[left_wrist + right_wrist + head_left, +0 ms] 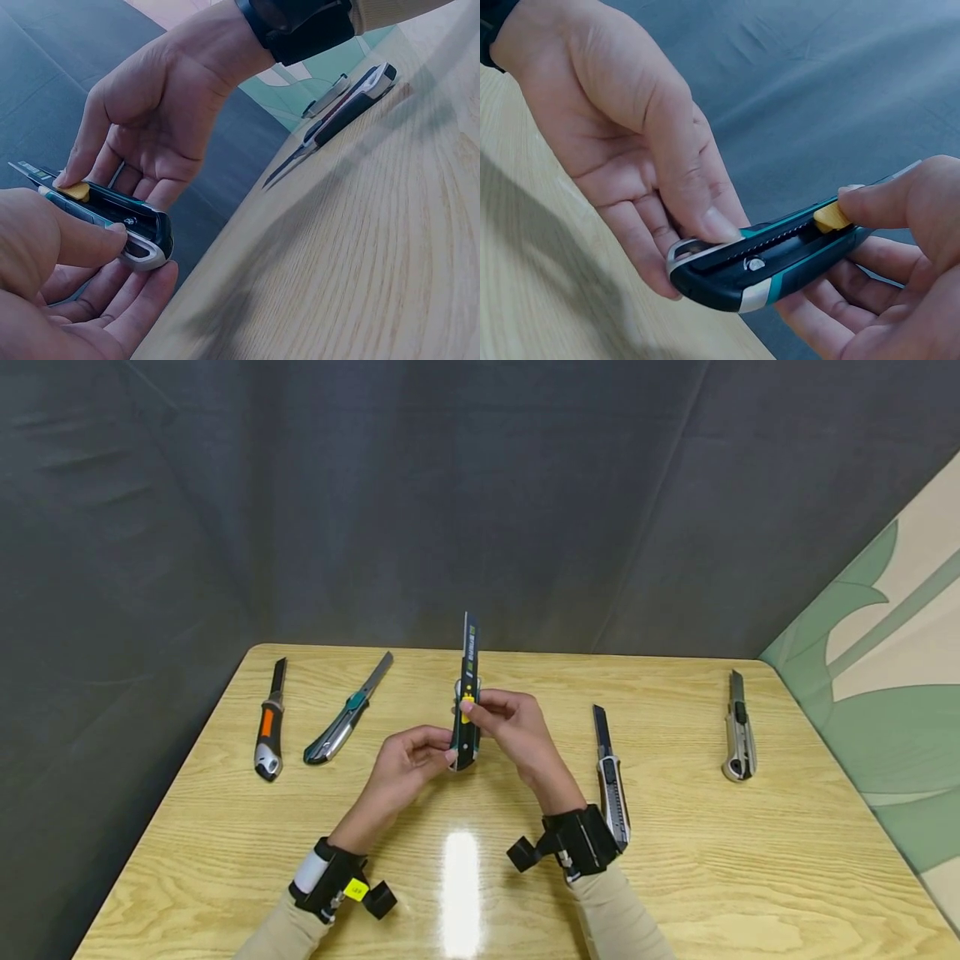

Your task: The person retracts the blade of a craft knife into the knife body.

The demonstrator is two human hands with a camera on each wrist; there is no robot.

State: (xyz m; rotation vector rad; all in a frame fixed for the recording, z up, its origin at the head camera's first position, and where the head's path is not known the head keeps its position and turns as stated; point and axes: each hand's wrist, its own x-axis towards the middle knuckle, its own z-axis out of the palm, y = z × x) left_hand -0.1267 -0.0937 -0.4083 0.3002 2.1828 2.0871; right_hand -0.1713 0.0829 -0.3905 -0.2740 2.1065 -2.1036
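Note:
A black and teal snap-off utility knife [465, 743] is held upright over the middle of the table, its blade [470, 643] extended and pointing away. My left hand [405, 770] pinches the butt end between thumb and fingers. Around the upper handle my right hand [522, 735] grips the knife, with its thumb on the yellow slider [829, 218]. The right wrist view shows the silver-rimmed butt [681, 253] by the left thumb, and a toothed track along the open slot of the handle. Part of the blade is hidden behind the right thumb in that view.
On the wooden table [750, 860] lie an orange-and-black utility knife [268, 731] and a teal-and-silver one [341, 727] to the left. A silver-and-black knife [613, 793] lies beside my right wrist; another silver one [740, 739] is far right. A dark curtain [480, 510] hangs behind.

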